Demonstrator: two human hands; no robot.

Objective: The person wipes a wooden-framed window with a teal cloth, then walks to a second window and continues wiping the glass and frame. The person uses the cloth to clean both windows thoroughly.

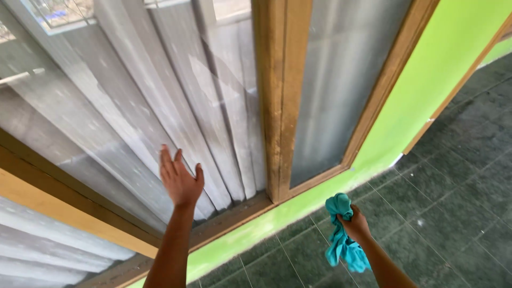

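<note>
Left hand (180,180) spread flat against window glass (133,106); right hand (354,224) grips teal cloth (341,240), below wooden frame (280,96), over bare floor tiles (453,202).

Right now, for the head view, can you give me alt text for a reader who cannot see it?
A person's left hand is raised open against a large window pane with pale curtains behind it, while the right hand grips a bunched teal cloth lower down. The window has a wooden frame, set in a bright green wall above dark floor tiles.
</note>
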